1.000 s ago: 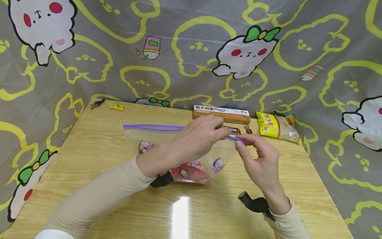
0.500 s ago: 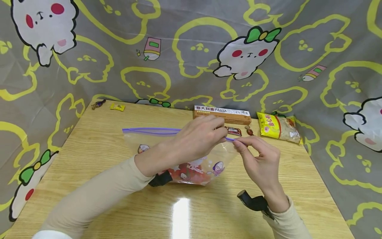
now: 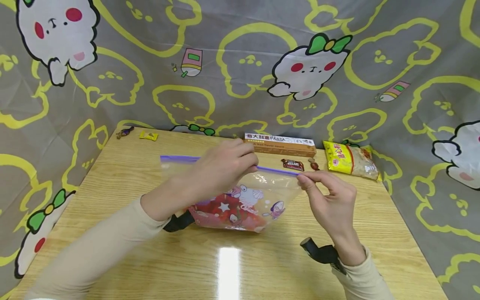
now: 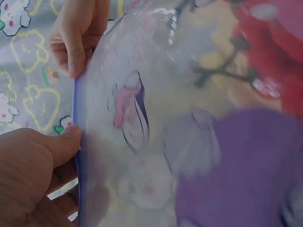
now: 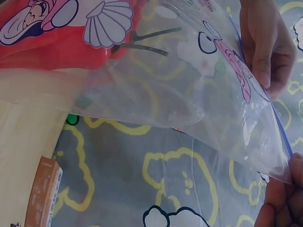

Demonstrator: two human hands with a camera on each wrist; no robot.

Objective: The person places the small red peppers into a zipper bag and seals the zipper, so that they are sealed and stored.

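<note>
A clear zip bag [image 3: 270,183] with a purple zip strip [image 3: 275,170] and printed cartoon figures stands on the table. Red contents [image 3: 225,208] with dark green stem-like pieces show through its lower part; their kind is hard to tell. My left hand [image 3: 226,164] pinches the strip near mid-length, its thumb [image 4: 70,142] lying on the purple edge in the left wrist view. At the strip's right end, my right hand [image 3: 331,198] pinches the bag's upper corner between thumb and forefinger. The right wrist view shows the strip running between the left hand [image 5: 267,52] and the right hand [image 5: 286,196].
Behind the bag lie a pasta box [image 3: 279,146], a dark red wrapped bar [image 3: 292,164] and a small brown-red item [image 3: 313,164]. A yellow food packet [image 3: 350,160] sits back right. Back left are a yellow wrapped sweet [image 3: 148,136] and a dark twisted wrapper [image 3: 125,132]. Patterned cloth surrounds the table.
My left hand has slid left along the strip, away from the right hand, uncovering more of the zip and the wrapped bar. The right hand stays at the corner.
</note>
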